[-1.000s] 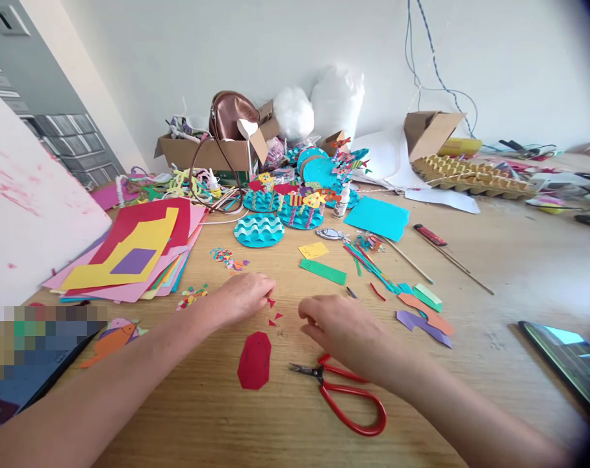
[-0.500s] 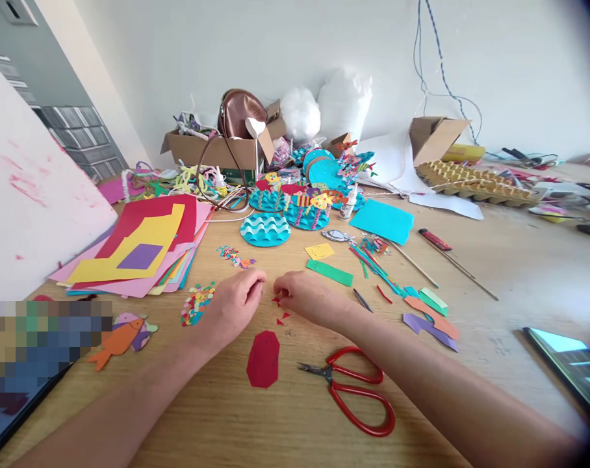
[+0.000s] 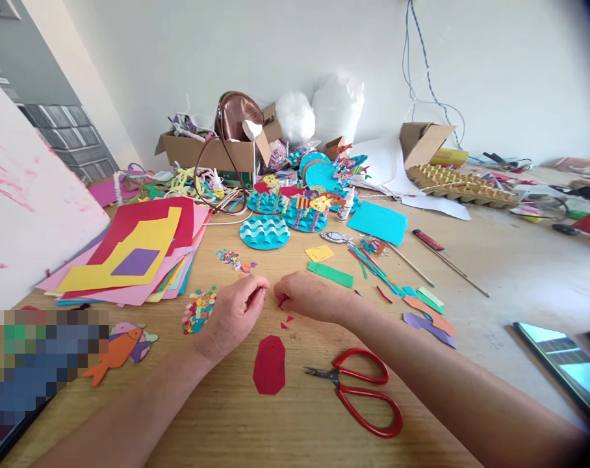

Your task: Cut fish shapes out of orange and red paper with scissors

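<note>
My left hand [image 3: 236,311] is closed, its thumb and fingers pressed together; what they hold, if anything, is hidden. Facing it a small gap away, my right hand [image 3: 312,296] pinches at the tabletop, with a bit of red paper showing under its fingertips. Just below lie small red paper scraps [image 3: 288,322]. A red paper piece [image 3: 269,365] with a rounded, faceted outline lies nearer me. To its right, scissors [image 3: 356,390] with red handles rest with their blades pointing left. Colored paper dots [image 3: 199,311] are heaped beside my left hand.
Orange and purple paper fish [image 3: 117,354] lie at the left, below a stack of colored paper [image 3: 88,286]. Blue wavy discs [image 3: 264,233], a glue bottle [image 3: 344,206] and paper strips [image 3: 331,273] are beyond my hands. A phone [image 3: 555,364] lies at the right.
My right fingertips now cover the red scrap nearest them, while two others still show below. Both hands stay closed and close together. The whole view has shifted slightly.
</note>
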{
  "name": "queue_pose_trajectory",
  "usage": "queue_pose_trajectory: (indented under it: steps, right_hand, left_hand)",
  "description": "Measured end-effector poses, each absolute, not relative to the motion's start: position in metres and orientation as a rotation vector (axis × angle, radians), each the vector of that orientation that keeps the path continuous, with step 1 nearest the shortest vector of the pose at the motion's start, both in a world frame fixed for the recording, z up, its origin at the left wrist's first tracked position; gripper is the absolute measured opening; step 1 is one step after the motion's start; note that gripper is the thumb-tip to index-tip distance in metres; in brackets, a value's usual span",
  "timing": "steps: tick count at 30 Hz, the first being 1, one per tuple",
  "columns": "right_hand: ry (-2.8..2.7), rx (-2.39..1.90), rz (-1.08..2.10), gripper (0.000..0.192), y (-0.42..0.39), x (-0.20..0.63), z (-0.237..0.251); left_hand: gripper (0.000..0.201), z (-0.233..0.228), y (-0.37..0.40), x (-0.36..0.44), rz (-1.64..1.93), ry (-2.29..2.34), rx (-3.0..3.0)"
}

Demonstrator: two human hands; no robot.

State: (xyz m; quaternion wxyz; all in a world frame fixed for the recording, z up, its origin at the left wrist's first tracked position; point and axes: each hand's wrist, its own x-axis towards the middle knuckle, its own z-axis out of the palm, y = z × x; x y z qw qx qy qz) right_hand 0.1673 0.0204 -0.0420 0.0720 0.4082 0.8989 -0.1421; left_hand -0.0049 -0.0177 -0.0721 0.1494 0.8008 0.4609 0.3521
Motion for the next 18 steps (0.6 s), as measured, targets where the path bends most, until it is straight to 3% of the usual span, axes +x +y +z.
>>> queue_pose_trajectory:
  steps: [11,18]
  right_hand:
    - [2.681,1.314,-0.477,0.017,0.015,0.17,-0.045]
    - [2.664,1.238,-0.705,0.014,0.018,0.183,-0.036]
  left_hand:
    - [0.014,-0.07,-0.018,-0.003,1.01,1.306,2.311]
    - [0.014,-0.072,-0.018,-0.005,1.017,1.339,2.272]
